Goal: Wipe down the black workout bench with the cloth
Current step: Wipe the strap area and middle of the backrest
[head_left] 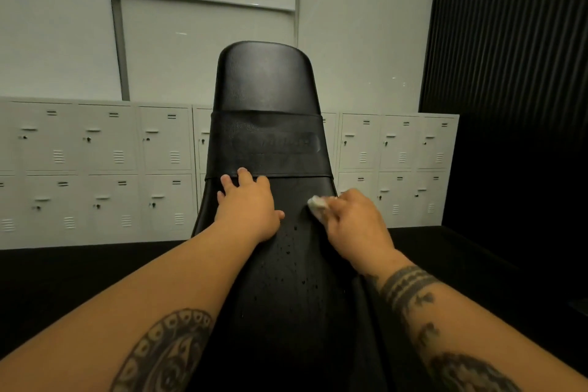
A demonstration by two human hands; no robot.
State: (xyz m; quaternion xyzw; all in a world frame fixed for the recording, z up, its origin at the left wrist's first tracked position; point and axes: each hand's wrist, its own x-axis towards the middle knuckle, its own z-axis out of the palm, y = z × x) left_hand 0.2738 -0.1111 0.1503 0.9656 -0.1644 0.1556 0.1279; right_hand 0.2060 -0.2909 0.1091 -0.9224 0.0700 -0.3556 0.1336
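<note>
A: How is the cloth held, and where?

B: The cloth (316, 205) is bunched small and white in the curled fingers of the right hand (353, 219). It is pressed to the black bench (267, 82) near the pad's right edge, at about three o'clock from the left hand (248, 203). That hand is laid flat with fingers spread and nothing gripped, just below the stitched band (270, 143).

A: What could be missed?

B: Droplets (292, 251) are scattered on the pad at about seven o'clock from the cloth, between the forearms. If strokes are confined to the upper pad, that wet patch is likely to be skipped and streaks could be dried in.

A: What else is at risk?

B: So small a wad is judged to be soaked quickly, so moisture may be smeared rather than lifted. The cloth could be dragged off the right edge and dropped, being worked so close to it. The bracing palm might be slid on wet vinyl. Whether the top at twelve o'clock is wiped cannot be told.
</note>
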